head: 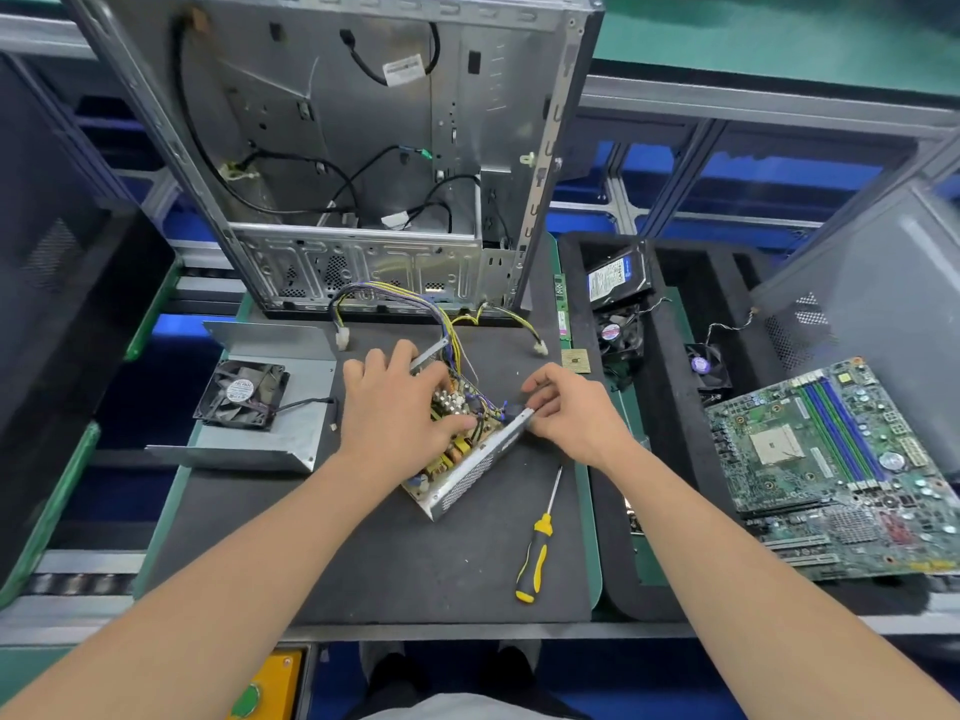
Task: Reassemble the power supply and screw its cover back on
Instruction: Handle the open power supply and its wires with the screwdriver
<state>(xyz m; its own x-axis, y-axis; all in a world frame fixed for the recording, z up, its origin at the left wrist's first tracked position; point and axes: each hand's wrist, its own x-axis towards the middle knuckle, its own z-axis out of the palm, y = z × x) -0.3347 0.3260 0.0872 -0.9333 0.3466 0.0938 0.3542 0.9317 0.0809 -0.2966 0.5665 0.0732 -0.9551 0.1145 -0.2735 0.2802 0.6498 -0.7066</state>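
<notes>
The open power supply [462, 475] lies mid-desk [363, 563]. The left hand [395, 407] rests on its circuit board, fingers [402, 356] curled around the components. The right hand [571, 413] pinches its far metal edge. Its cover [270, 439], carrying a fan [241, 392], lies to its left, and a screwdriver [537, 543] lies just right of it.

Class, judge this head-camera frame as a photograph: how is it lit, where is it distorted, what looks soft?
Head view: even, diffuse light, only faint shadows under the left hand and right hand; head view, wide-angle distortion splays the computer case walls and stretches the forearms; head view, the power supply at centre is sharp, the far corners softer.
</notes>
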